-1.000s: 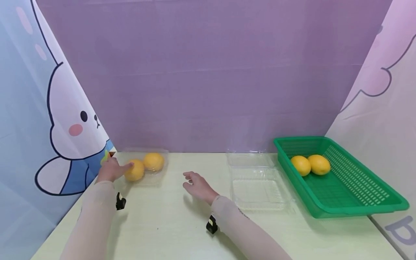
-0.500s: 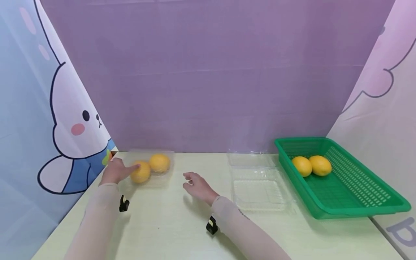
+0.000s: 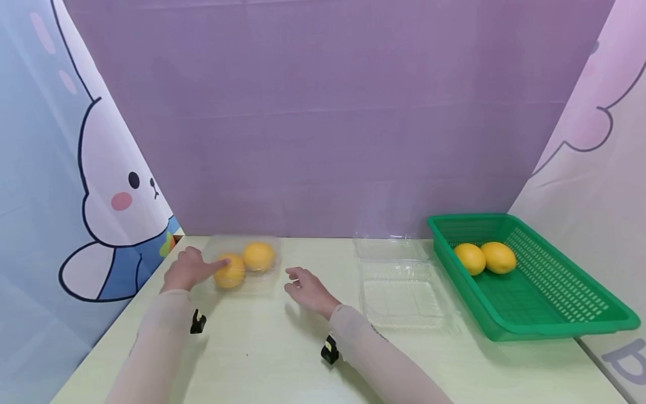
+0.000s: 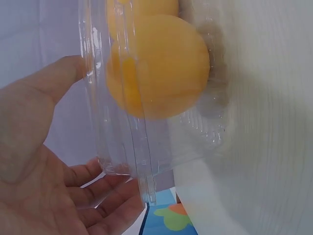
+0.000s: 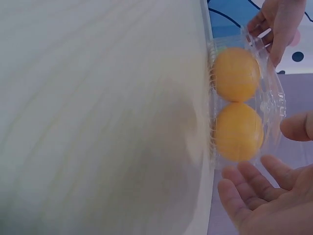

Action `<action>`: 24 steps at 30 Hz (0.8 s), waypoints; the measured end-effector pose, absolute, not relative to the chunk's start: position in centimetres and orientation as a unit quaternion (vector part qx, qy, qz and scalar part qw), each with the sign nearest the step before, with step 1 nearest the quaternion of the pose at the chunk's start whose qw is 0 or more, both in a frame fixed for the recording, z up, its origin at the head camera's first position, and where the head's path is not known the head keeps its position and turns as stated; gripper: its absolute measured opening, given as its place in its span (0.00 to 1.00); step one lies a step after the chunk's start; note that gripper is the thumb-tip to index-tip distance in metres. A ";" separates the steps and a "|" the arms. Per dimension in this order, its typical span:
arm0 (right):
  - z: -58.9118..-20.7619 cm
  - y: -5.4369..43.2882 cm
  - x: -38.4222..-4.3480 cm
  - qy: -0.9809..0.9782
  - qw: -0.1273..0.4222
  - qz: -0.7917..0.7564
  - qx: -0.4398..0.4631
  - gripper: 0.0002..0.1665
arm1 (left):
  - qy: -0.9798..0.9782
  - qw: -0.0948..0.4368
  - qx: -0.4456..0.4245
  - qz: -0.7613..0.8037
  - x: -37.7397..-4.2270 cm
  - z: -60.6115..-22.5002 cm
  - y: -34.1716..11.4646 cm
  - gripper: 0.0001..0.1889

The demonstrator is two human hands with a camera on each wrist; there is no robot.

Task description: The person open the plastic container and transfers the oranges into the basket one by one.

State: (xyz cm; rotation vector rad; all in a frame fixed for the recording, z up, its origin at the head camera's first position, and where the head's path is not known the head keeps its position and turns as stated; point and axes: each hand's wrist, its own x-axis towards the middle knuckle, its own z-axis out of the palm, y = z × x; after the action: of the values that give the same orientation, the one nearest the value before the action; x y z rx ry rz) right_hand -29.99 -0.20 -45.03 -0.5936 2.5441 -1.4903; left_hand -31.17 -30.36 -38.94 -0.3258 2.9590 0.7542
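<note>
A closed clear plastic clamshell container (image 3: 262, 283) stands at the back left of the table, with two round oranges (image 3: 229, 271) (image 5: 236, 74) inside. My left hand (image 3: 189, 270) holds its left end. In the left wrist view the thumb (image 4: 66, 73) lies on the lid, while the fingers (image 4: 110, 196) bend along the end at the rim. To the right of the container, my right hand (image 3: 309, 289) hovers over the table, holding nothing. Its fingers are spread and loosely bent, pointing at the container's near end in the right wrist view.
A second clear clamshell (image 3: 401, 300) lies unfolded and empty right of centre. Beside it stands a green plastic basket (image 3: 535, 328) with two yellow fruits (image 3: 498, 257), one of them lemon-shaped. A purple cloth (image 3: 323, 112) hangs behind the table, with printed cloths at both sides.
My left hand and the container with the oranges have shifted to the right along the table, closer to my right hand. The right hand stays where it was.
</note>
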 end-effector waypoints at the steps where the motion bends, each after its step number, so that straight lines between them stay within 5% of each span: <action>1: -45.1 -0.2 -30.0 0.844 0.068 -0.495 -0.196 0.30 | 0.964 0.034 -0.105 0.243 -31.1 -39.0 -30.2 0.61; 24: -45.4 -0.2 -30.2 0.824 0.031 -0.546 -0.149 0.45 | 0.977 0.001 -0.069 0.200 -30.2 -39.1 -26.1 0.52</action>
State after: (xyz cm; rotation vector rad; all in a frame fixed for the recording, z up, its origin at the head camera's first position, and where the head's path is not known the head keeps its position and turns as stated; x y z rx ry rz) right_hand -30.17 -0.20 -45.40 -0.4605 2.5386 -1.6831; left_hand -30.17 -26.14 -39.06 -0.2163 3.0689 0.6268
